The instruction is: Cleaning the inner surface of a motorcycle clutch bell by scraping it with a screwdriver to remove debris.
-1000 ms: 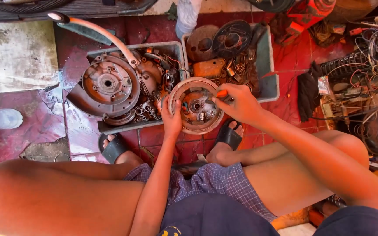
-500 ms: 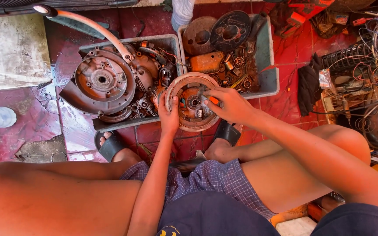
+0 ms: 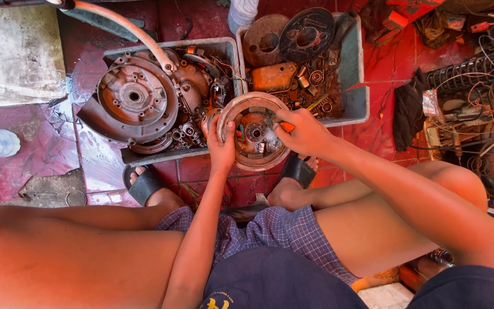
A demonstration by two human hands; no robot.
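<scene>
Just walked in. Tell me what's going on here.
A person sits on the red tiled floor working on a rusty round flywheel-like part. The left hand grips its rim, while the right hand holds an orange-handled tool over its centre. Beyond it sit two grey trays: the left tray with engine covers, the right tray with smaller rusty parts.

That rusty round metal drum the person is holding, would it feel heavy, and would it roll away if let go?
The round drum looks like thick rusted metal, so probably heavy and stiff. The left hand grips its rim while the right hand works inside. Set on edge it might roll; flat, likely not.
</scene>
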